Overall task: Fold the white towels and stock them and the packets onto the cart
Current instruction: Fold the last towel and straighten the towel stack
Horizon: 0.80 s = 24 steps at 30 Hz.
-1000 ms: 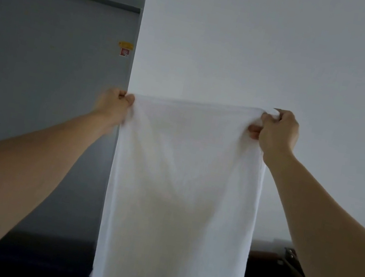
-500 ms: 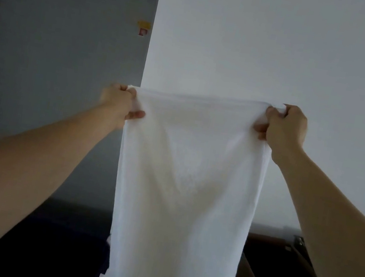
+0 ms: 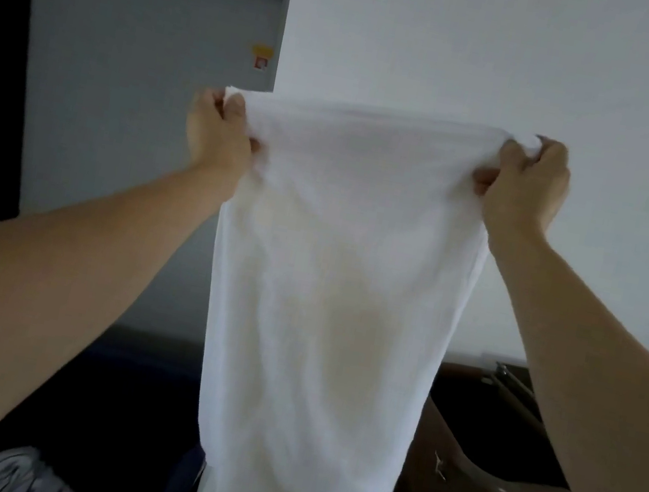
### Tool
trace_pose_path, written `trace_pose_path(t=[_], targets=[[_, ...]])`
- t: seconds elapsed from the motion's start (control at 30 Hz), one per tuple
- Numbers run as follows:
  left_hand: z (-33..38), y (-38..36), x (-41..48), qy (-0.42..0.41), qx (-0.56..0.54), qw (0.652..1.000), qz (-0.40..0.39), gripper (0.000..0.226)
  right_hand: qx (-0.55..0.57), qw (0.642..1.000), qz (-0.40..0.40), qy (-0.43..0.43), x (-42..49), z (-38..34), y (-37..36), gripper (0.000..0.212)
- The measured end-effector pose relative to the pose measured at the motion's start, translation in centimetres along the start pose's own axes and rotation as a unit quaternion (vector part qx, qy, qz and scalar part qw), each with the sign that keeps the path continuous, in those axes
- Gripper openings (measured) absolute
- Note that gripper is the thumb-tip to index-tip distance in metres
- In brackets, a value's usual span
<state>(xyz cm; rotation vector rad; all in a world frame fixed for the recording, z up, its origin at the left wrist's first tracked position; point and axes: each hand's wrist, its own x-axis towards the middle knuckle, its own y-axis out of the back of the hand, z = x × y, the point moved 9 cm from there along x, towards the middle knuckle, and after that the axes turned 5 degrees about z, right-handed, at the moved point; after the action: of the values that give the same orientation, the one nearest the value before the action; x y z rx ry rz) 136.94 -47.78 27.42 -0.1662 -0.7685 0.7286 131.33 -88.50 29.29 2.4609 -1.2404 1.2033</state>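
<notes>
Towel: A white towel [image 3: 332, 290] is held up in mid-air by its top edge, which is stretched taut between both grips. The cloth is hung straight down in front of the wall and is narrowed slightly toward the bottom.
Towel's lower end: It is cut off by the bottom of the frame, so its full length cannot be told.
Left grip: The left grip [image 3: 215, 131] is clenched on the towel's top left corner, with a tuft of cloth bunched above the knuckles. The fingertips are hidden behind the fabric.
Right grip: The right grip [image 3: 525, 181] is clenched on the top right corner in the same way. The cloth is gathered under the curled fingers and the thumb is pressed against the towel's side.
Forearms: Both are bare and stretched forward and upward. The elbows are cut off by the frame's edges.
Wall: A plain white wall [image 3: 519, 63] is seen behind the towel, and its middle stretch is hidden by the cloth.
Door: A grey door [image 3: 131, 125] is set to the left of the wall. A small yellow and red sticker [image 3: 261, 57] is stuck near its right edge, with print too small to be read.
Lower right: A dark brown piece of furniture [image 3: 495, 449] with metal fittings is dimly lit, and its kind cannot be told.
Lower left: A grey crumpled fabric [image 3: 14, 473] is cut off by the bottom edge, and the surface around it is too dark to be made out.
</notes>
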Motion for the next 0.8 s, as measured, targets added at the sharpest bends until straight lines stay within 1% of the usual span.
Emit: trace_pose_path(t=[0.07, 0.13, 0.2, 0.3, 0.33, 0.4, 0.47, 0.53, 0.57, 0.63, 0.67, 0.73, 0.77, 0.8], targets=[[1.4, 1.5, -0.5, 0.024, -0.007, 1.000, -0.016, 0.011, -0.011, 1.000, -0.006, -0.013, -1.4, -1.6, 1.0, 0.025], [2.9, 3.1, -1.0, 0.012, -0.002, 1.000, -0.019, 0.011, 0.015, 1.000, 0.000, -0.003, -2.5, -3.8, 2.1, 0.010], [4.4, 4.5, -1.3, 0.009, -0.014, 1.000, -0.011, 0.011, 0.030, 0.999, 0.008, 0.007, -3.2, -5.7, 3.3, 0.007], [4.5, 5.6, -1.9, 0.065, 0.008, 0.997, -0.039, 0.010, -0.010, 1.000, -0.014, -0.003, -4.3, -6.7, 3.9, 0.015], [4.5, 6.0, -2.1, 0.065, 0.017, 0.997, -0.047, 0.009, -0.016, 1.000, -0.016, 0.004, -4.7, -6.8, 4.0, 0.017], [4.2, 7.2, -2.4, 0.060, 0.021, 0.997, -0.034, 0.009, -0.035, 0.999, -0.037, 0.012, -5.6, -6.6, 4.1, 0.022], [2.9, 7.8, -2.9, 0.067, 0.039, 0.997, -0.029, 0.013, -0.047, 0.997, -0.061, 0.001, -6.7, -5.7, 3.9, 0.024], [2.5, 7.8, -3.3, 0.041, 0.054, 0.997, -0.030, 0.014, -0.039, 0.998, -0.047, 0.012, -7.1, -5.3, 3.9, 0.021], [2.3, 7.9, -3.4, 0.037, 0.062, 0.997, -0.029, 0.014, -0.047, 0.997, -0.053, 0.010, -7.2, -5.0, 3.7, 0.022], [1.1, 7.8, -3.6, 0.071, 0.079, 0.992, -0.060, 0.015, -0.079, 0.993, -0.086, -0.013, -7.3, -4.0, 3.0, 0.031], [0.8, 7.8, -3.8, 0.074, 0.083, 0.991, -0.078, 0.016, -0.085, 0.992, -0.091, -0.014, -7.4, -3.7, 3.1, 0.032], [1.5, 8.7, -3.5, 0.044, 0.090, 0.993, -0.064, 0.018, -0.076, 0.995, -0.068, 0.001, -7.8, -4.2, 4.0, 0.031], [1.8, 9.1, -3.4, 0.040, 0.093, 0.993, -0.059, 0.017, -0.081, 0.994, -0.070, 0.003, -8.1, -4.4, 4.2, 0.030], [1.8, 9.2, -3.6, 0.048, 0.095, 0.992, -0.070, 0.014, -0.098, 0.991, -0.091, 0.000, -8.5, -4.2, 4.0, 0.028]])
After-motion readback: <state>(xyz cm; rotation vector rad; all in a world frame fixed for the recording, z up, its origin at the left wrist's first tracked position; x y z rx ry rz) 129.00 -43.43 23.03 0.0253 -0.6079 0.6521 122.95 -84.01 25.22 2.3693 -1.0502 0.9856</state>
